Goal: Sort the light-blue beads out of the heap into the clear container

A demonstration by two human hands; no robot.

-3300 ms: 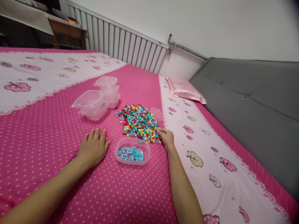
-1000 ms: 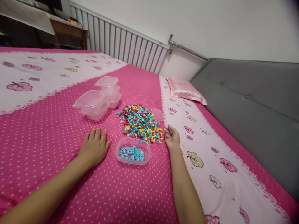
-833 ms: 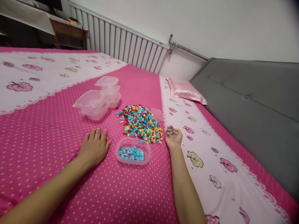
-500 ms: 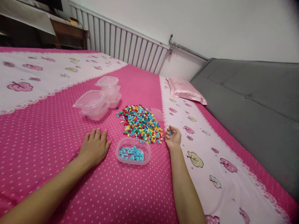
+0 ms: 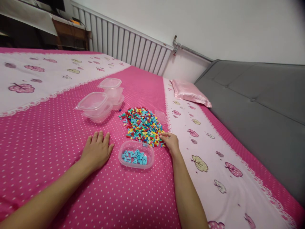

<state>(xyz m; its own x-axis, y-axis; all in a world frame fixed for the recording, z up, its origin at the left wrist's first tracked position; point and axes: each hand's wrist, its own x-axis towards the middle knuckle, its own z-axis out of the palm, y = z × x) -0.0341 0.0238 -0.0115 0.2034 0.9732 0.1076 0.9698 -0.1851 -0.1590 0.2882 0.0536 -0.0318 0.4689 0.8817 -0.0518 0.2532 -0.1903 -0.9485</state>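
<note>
A heap of small coloured pieces (image 5: 141, 123) in red, yellow, teal and blue lies on the pink dotted bedspread (image 5: 47, 140). In front of it stands a clear oval tub (image 5: 136, 155) with only light blue pieces inside. My left hand (image 5: 96, 151) rests flat on the bedspread left of the tub, fingers spread, holding nothing. My right hand (image 5: 169, 142) is palm down at the heap's near right edge, fingers curled and fingertips pinching among the pieces. Its turned palm hides the blue pieces it carries.
Two stacks of empty clear tubs (image 5: 95, 107) (image 5: 111, 90) stand left of and behind the heap. A clear lid (image 5: 161, 116) lies at the heap's far right. A pink pillow (image 5: 189, 92), grey upholstery (image 5: 257, 105) and a white radiator (image 5: 128, 47) lie beyond.
My right hand, palm up beside the heap showing blue pieces, has turned palm down and gone left to the heap's edge. My left hand has stayed still.
</note>
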